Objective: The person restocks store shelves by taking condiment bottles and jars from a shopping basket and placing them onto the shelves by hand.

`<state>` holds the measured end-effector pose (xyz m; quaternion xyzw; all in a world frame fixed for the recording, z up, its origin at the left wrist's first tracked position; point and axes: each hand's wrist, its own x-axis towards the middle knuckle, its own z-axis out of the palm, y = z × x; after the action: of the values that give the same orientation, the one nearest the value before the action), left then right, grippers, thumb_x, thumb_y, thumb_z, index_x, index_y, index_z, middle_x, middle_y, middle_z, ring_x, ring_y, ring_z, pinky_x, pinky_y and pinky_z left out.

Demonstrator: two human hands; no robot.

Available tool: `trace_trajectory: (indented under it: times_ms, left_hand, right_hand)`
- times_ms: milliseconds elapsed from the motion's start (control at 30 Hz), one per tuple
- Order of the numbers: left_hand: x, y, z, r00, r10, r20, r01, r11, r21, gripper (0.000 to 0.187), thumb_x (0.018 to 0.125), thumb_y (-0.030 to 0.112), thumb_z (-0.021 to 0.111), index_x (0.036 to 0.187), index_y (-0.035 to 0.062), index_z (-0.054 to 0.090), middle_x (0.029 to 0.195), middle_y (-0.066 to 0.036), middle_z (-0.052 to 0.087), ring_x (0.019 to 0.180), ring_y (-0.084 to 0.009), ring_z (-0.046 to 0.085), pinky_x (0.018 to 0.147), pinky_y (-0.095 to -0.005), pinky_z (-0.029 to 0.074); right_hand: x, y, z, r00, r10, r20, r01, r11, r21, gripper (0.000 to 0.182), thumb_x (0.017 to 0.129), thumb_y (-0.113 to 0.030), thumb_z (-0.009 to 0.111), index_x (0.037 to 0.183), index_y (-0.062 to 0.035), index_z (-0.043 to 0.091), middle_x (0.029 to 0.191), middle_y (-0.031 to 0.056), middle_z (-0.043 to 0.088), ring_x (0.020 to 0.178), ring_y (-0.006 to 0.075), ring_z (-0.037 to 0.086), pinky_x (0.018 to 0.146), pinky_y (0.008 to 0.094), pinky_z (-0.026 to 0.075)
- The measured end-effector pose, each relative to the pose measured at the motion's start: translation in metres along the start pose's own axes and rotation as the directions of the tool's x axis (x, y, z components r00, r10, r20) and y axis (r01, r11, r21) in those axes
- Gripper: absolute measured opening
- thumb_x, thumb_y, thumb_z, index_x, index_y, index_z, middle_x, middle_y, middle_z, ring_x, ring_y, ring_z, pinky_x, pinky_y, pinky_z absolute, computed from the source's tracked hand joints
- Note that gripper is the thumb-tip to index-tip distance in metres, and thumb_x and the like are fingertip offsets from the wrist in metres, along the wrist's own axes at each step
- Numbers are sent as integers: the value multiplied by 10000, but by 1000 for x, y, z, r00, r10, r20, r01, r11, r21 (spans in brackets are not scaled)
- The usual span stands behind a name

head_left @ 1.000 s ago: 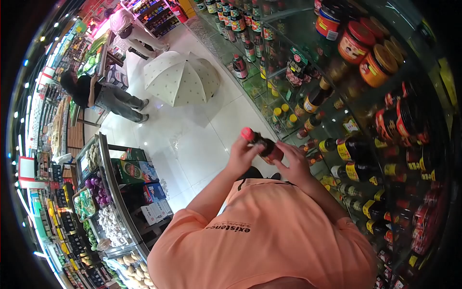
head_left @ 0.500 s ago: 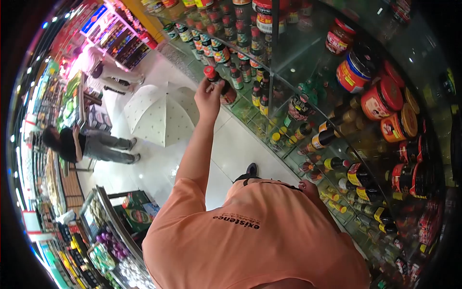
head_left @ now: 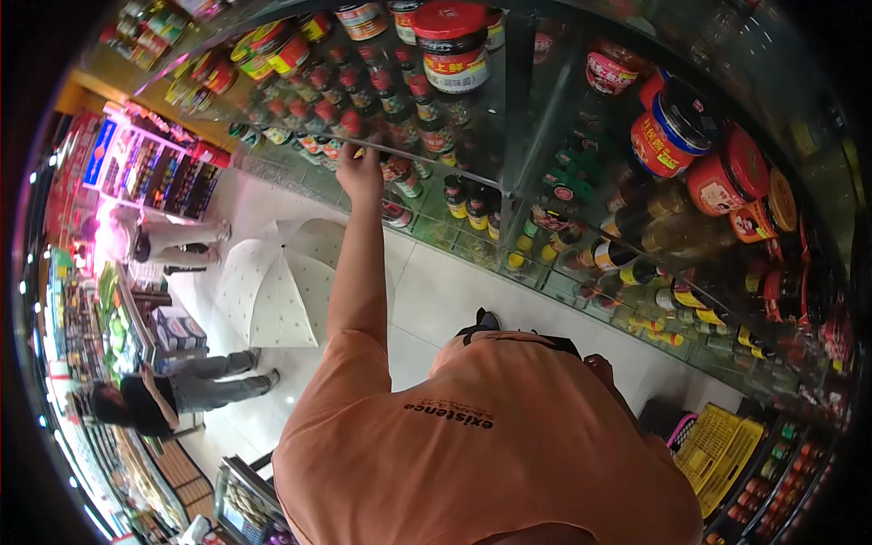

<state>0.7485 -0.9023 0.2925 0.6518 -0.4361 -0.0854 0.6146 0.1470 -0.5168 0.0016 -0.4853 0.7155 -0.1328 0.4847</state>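
Observation:
My left hand (head_left: 361, 174) is raised at the front edge of a glass shelf (head_left: 427, 162), its fingers bent and pressed together. A small yellow spot shows at the fingertips, but what they hold is not clear. Just beyond them is a red bottle cap (head_left: 351, 123), and right beside the hand stands a dark bottle with a coloured label (head_left: 402, 175). Rows of red-capped bottles (head_left: 381, 89) stand around and above the hand. My right hand (head_left: 598, 365) hangs low by my waist, dark and mostly hidden behind the orange shirt (head_left: 472, 454).
Large red-lidded jars (head_left: 451, 45) stand on the upper shelf. An open white umbrella (head_left: 283, 283) lies on the floor at left. A person in black (head_left: 136, 404) and another person (head_left: 163, 241) are farther left. Yellow baskets (head_left: 718, 450) sit at lower right.
The view has shifted. My left hand, which had a red-capped bottle in front of the shelves, has moved up and left to the shelf edge. The baskets have come into view.

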Motion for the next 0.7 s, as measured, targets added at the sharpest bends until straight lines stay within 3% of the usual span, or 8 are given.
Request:
trace_trajectory:
  times_ms: [100, 167, 300, 433, 500, 567, 633, 700]
  left_hand:
    - [1, 17, 0, 998, 56, 21, -57, 997, 52, 372, 828, 243, 797, 1111, 21, 706, 958, -114, 749, 834, -198, 701, 788, -337, 526]
    - [0, 26, 3, 999, 22, 49, -20, 999, -42, 384, 831, 240, 799, 1125, 13, 703, 967, -111, 750, 852, -184, 697, 803, -332, 527]
    - [-3, 38, 7, 998, 50, 34, -52, 997, 54, 429, 838, 259, 792, 1175, 16, 686, 993, -89, 747, 879, -164, 684, 820, -321, 518]
    - [-5, 23, 15, 992, 114, 45, -113, 993, -27, 486, 830, 307, 794, 1208, 26, 672, 1031, -91, 736, 935, -166, 663, 848, -332, 506]
    - [-1, 4, 13, 998, 19, 65, -27, 992, 122, 504, 823, 271, 802, 1224, 5, 654, 1085, -118, 716, 941, -189, 656, 851, -344, 505]
    - [-16, 4, 19, 991, 124, -52, -125, 992, -15, 496, 836, 244, 803, 1211, -33, 636, 1091, -146, 689, 922, -224, 649, 847, -350, 508]
    - [-35, -8, 16, 937, 287, -199, -248, 948, 198, 413, 877, 218, 778, 1146, -59, 630, 1075, -154, 664, 905, -237, 639, 826, -350, 516]
    - [-88, -1, 18, 972, 158, -175, -190, 964, -185, 324, 927, 209, 727, 1077, -60, 626, 1054, -142, 656, 904, -235, 631, 805, -348, 517]
  right_hand:
    - [-27, -47, -8, 984, 171, -39, -175, 978, -112, 240, 911, -243, 626, 997, -25, 677, 890, 149, 731, 762, 242, 721, 688, 369, 577]
    - [-36, -44, -4, 981, 177, -74, -183, 980, -74, 201, 920, -193, 594, 992, -23, 673, 855, 129, 718, 698, 203, 705, 624, 345, 569]
    - [-44, -17, 0, 969, 228, -96, -226, 974, 34, 187, 942, -200, 589, 1006, -41, 664, 829, 100, 708, 623, 163, 682, 537, 321, 544]
    - [-55, 7, 11, 920, 377, -107, -323, 884, 338, 172, 939, -200, 594, 1003, -57, 666, 795, 69, 693, 609, 149, 666, 515, 302, 521]
    - [-67, 14, 15, 909, 399, -117, -314, 844, 436, 166, 928, -195, 599, 1007, -66, 668, 777, 60, 688, 588, 142, 654, 504, 298, 516]
    - [-80, 36, 21, 882, 456, -121, -370, 828, 422, 194, 910, -202, 617, 1023, -57, 679, 861, 97, 709, 673, 196, 693, 586, 329, 557]
    - [-90, 97, 45, 973, 79, -215, -71, 996, 47, 207, 891, -195, 622, 1005, -38, 697, 987, 138, 715, 812, 273, 711, 725, 366, 583]
    - [-124, 64, 35, 919, 288, -268, -263, 957, 125, 211, 887, -198, 608, 972, -36, 714, 1077, 151, 698, 960, 320, 691, 844, 384, 568]
